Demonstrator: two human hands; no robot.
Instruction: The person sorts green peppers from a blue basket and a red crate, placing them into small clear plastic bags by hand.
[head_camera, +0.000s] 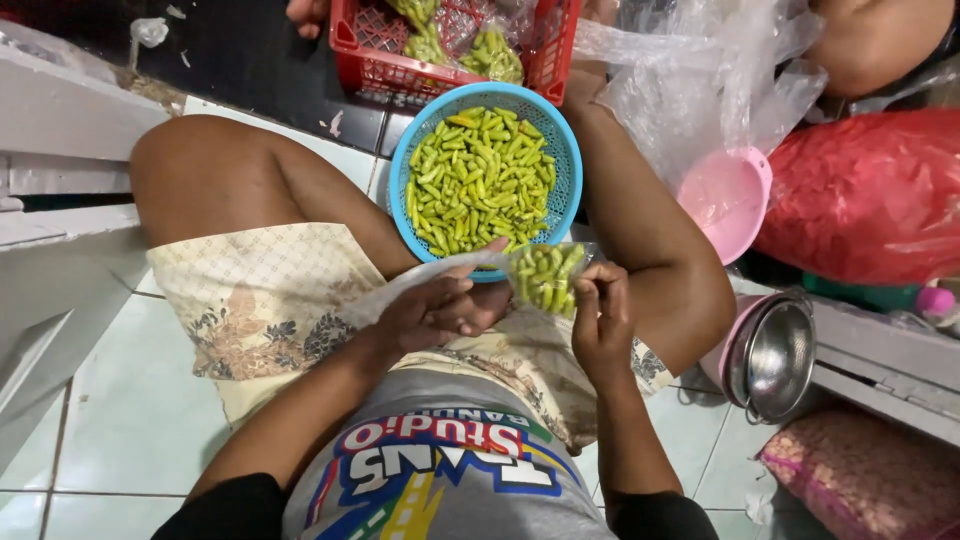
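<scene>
A: Clear plastic, thin and crinkled: a small bag (545, 275) part-filled with green chillies is held up between both hands, just over the near rim of the blue basket (570, 160). What is noted of the grip?

B: The left hand (440, 310) is closed around the gathered neck of the bag, thumb laid across the film. The right hand (602, 310) is pinched shut on the bag's far edge, fingertips on the plastic. The filled part hangs between them.

A: And the surroundings?

B: The basket, full of loose green chillies (478, 178), rests on the tiled floor (130, 400) between the seated person's knees. Beyond it a red crate (375, 45) holds filled bags of the same chillies. A pink bowl (725, 200) under loose plastic sheeting and a steel strainer (778, 355) lie at the right side.

A: How is the bag judged best handled at this point?

B: The neck should be kept gathered tightly in the left hand so that no chilli is caught in the folds. The film looks thin, so it is probably best pulled evenly and not stretched over stalk ends, which could pierce it. The bag is best held over the basket, so that anything dropped falls back among the loose chillies. Whether air is trapped inside cannot be told from this view.
</scene>
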